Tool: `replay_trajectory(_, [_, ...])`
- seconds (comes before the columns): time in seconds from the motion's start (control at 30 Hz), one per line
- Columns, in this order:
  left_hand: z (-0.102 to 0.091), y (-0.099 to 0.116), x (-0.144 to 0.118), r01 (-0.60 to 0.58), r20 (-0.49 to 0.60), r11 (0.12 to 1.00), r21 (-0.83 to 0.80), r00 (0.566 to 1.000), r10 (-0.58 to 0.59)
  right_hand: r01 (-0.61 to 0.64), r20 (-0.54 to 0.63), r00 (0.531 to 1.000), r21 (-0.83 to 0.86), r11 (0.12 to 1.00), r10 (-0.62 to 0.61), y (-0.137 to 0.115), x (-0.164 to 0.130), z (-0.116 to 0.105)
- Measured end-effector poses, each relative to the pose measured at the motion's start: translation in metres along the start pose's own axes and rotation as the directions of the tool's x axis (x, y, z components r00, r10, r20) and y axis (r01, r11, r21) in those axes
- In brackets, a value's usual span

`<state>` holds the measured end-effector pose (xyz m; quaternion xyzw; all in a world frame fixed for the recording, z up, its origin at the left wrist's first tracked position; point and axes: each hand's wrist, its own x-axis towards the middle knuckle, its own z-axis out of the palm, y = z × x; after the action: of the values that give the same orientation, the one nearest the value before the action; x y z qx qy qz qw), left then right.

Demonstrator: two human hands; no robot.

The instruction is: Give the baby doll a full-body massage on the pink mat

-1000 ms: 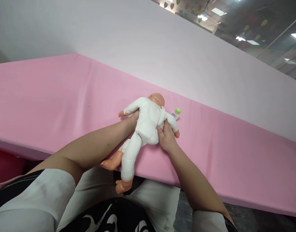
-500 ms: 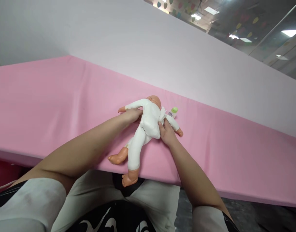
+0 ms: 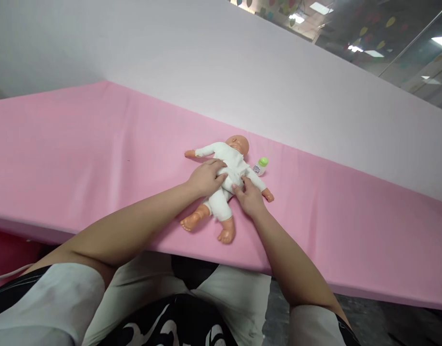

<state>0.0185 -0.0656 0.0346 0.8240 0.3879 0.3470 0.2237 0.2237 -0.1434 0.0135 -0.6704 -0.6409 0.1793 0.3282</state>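
small plastic baby doll in a white cloth one-piece suit [image 3: 228, 166], lying on its back on the pink cloth-covered tabletop [image 3: 80, 144], head away from the person and bare feet toward the near edge. the head is bald and peach-coloured, turned up; both sleeved arms are spread out to the sides with small bare hands showing at the cuffs; the legs are bent, the suit ending above the bare peach lower legs and feet. the cloth over the belly is bunched into folds between the two hands.

left hand [image 3: 205, 177]: laid palm down on the doll's belly and hip, fingers loosely curled and pressing on the white cloth, not closed round the body. the doll's outstretched arm lies just beyond these fingertips.

right hand [image 3: 250, 198]: set beside the doll's other flank, index finger and thumb touching the bunched cloth at the waist; whether they pinch it cannot be told. the doll's other arm lies just beside these fingers.

small white bottle with a green cap [image 3: 261, 166]: on the tabletop just past the right fingertips, near the doll's shoulder, lying tilted.

pale wall panel [image 3: 242, 72]: rises behind the tabletop.
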Motion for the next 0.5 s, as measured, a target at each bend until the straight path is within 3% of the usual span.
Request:
replay_trajectory(0.1, [0.009, -0.013, 0.003, 0.115, 0.040, 0.991, -0.073, 0.993, -0.112, 0.053, -0.014, 0.998, -0.029, 0.998, -0.053, -0.001, -0.001, 0.014])
replay_trajectory(0.2, [0.012, -0.018, 0.004, 0.172, 0.119, 0.969, -0.176, 0.981, -0.152, 0.040, -0.032, 0.999, -0.005, 0.999, -0.040, 0.003, 0.002, 0.025])
replay_trajectory(0.37, [0.007, -0.027, 0.007, 0.151, 0.231, 0.950, -0.272, 0.969, -0.087, -0.024, -0.064, 0.998, 0.026, 0.999, 0.026, 0.006, 0.010, 0.030])
replay_trajectory(0.5, [-0.005, -0.037, 0.013, 0.112, 0.304, 0.957, -0.268, 0.952, -0.027, -0.056, -0.015, 0.998, -0.007, 0.998, 0.056, 0.002, 0.012, 0.023])
